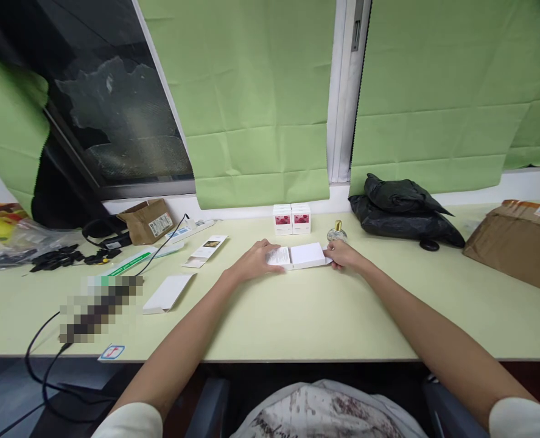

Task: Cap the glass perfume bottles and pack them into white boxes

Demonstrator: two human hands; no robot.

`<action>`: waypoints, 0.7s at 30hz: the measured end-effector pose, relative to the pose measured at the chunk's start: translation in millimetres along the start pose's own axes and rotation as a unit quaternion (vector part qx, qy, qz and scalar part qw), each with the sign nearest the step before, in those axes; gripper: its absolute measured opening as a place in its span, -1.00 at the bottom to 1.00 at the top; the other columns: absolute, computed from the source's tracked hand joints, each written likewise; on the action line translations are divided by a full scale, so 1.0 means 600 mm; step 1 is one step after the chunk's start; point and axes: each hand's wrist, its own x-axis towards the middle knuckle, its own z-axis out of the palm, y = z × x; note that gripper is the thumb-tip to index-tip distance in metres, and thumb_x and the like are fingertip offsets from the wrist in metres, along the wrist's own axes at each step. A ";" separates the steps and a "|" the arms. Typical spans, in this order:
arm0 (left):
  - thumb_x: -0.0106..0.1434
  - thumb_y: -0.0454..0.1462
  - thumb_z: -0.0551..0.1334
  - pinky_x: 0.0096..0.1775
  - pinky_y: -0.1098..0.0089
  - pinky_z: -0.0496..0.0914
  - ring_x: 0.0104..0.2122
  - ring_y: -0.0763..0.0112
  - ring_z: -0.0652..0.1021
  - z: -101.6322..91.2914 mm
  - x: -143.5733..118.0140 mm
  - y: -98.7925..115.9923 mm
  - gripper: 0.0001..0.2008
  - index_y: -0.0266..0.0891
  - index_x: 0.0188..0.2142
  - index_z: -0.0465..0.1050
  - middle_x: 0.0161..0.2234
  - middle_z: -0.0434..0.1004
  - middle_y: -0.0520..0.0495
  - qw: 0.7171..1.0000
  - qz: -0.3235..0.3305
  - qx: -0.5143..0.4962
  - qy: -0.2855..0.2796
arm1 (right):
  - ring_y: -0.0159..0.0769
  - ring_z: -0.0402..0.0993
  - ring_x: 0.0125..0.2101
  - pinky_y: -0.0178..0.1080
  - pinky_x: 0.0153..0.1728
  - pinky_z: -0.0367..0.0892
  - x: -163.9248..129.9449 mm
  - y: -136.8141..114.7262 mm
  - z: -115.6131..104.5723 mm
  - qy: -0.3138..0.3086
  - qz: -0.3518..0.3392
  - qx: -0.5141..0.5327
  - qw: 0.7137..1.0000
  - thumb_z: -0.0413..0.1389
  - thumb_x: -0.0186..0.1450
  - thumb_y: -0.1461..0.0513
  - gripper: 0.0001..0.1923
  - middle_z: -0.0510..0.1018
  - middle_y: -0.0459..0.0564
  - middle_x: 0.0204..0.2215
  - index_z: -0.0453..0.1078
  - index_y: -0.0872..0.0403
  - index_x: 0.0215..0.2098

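Observation:
A small white box (308, 255) lies in front of me on the table, with a panel of fine print at its left end. My left hand (254, 261) grips that printed end, thumb and fingers around it. At the opposite end, the curled fingers of my right hand (343, 254) pinch the box near a flap; the fingertips are partly hidden. Just behind my right hand stands a glass perfume bottle (338, 234) with a gold cap. Small white boxes with red pictures (291, 220) are grouped farther back.
A flattened printed carton (207, 250) and a white carton (168, 294) lie on the left, near a cable and a brown box (148, 222). Black plastic bags (404, 213) and a large cardboard box (518, 243) occupy the right. The table's front edge (315, 360) runs before me.

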 end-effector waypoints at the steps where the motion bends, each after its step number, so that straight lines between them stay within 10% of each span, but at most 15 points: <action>1: 0.11 0.28 0.37 0.07 0.14 0.40 0.12 -0.06 0.46 -0.005 -0.001 -0.004 -0.13 -0.06 0.30 0.41 0.06 0.45 -0.20 1.000 -0.003 0.006 -0.002 | -0.40 0.28 -0.77 -0.36 -0.70 0.15 0.000 0.001 -0.002 0.003 0.004 -0.018 1.000 0.14 0.37 0.22 -0.74 0.45 -0.07 -0.72 0.28 0.05 -0.47; 10: 0.32 0.25 0.20 0.10 0.14 0.38 0.09 -0.01 0.51 -0.020 0.003 -0.021 -0.25 -0.14 0.30 0.39 0.13 0.50 -0.24 0.972 -0.097 -0.099 0.188 | 0.00 0.63 -0.27 -0.14 -0.23 0.40 -0.028 -0.021 -0.019 0.086 0.008 -0.168 0.982 0.09 0.38 0.20 -0.82 0.63 0.23 -0.33 0.50 0.11 -0.27; 15: 0.35 0.34 0.01 -0.15 0.23 0.56 -0.04 0.04 0.62 0.001 0.025 0.016 -0.17 -0.32 0.15 0.48 0.03 0.62 -0.35 0.819 -0.140 -0.524 0.187 | -0.05 0.57 -0.24 -0.17 -0.23 0.30 -0.057 -0.053 0.002 0.251 -0.124 -0.203 0.938 -0.02 0.48 0.13 -0.72 0.61 0.17 -0.29 0.46 0.10 -0.10; 18: 0.38 0.22 0.16 -0.04 0.21 0.59 0.08 0.06 0.60 0.012 0.028 0.047 -0.32 -0.29 0.16 0.47 0.13 0.58 -0.32 0.739 -0.128 -0.647 0.136 | -0.25 0.45 -0.43 -0.26 -0.38 0.24 -0.071 -0.070 0.048 0.132 -0.256 -0.018 0.957 0.01 0.48 -0.06 -0.60 0.52 -0.05 -0.48 0.44 0.04 -0.29; 21: 0.43 0.09 0.22 0.14 0.21 0.51 0.16 0.12 0.57 0.019 0.023 0.066 -0.45 -0.25 0.18 0.47 0.20 0.54 -0.25 0.699 -0.107 -0.702 0.085 | -0.39 0.25 -0.62 -0.32 -0.58 0.12 -0.084 -0.082 0.094 -0.034 -0.219 0.186 0.957 0.02 0.41 -0.23 -0.47 0.42 -0.15 -0.58 0.43 0.03 -0.27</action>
